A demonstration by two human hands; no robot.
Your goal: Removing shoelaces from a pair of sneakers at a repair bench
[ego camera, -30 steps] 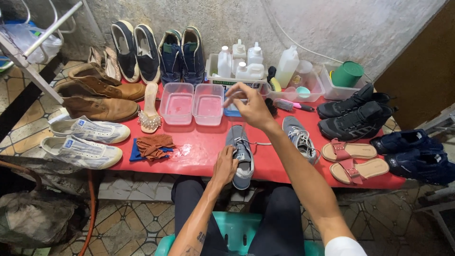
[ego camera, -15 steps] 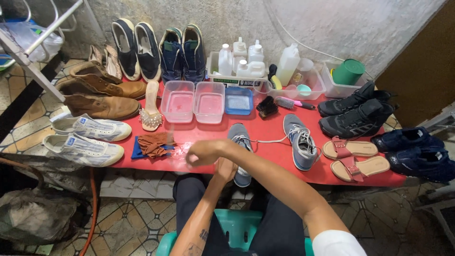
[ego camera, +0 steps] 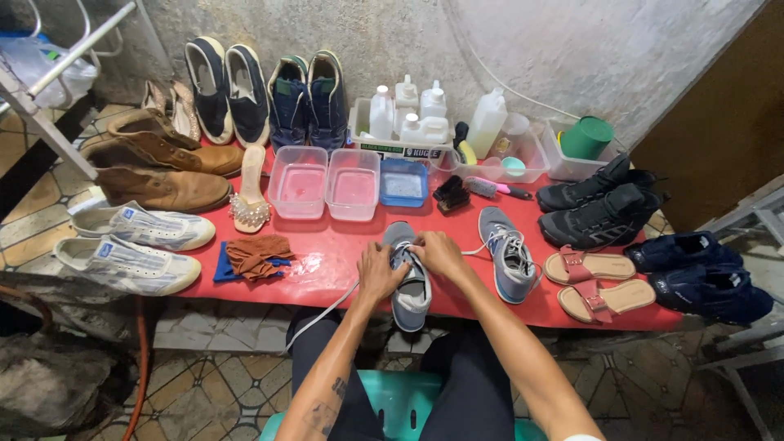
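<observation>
- The left hand (ego camera: 380, 273) and right hand (ego camera: 437, 253) both rest on a grey sneaker (ego camera: 408, 282) lying at the near edge of the red bench (ego camera: 327, 265), toe pointing away from the person.
- Fingers of both hands are pinched at the lace area over the tongue; each seems to grip the white lace (ego camera: 327, 314), which trails off the bench edge below the left hand.
- To do this well, I judge the left hand should steady the shoe while the right draws the lace evenly, eyelet by eyelet, without snagging.
- Just right of the right hand lies the matching grey sneaker (ego camera: 510, 261), laces loose.
- Beyond the hands stand two clear tubs (ego camera: 327, 184) of pinkish liquid, a blue tub (ego camera: 403, 183) and a dark brush (ego camera: 451, 194).
- Left of the left hand sits a brown cloth (ego camera: 257, 255) on a blue one.
- Farther right are pink sandals (ego camera: 600, 282).
</observation>
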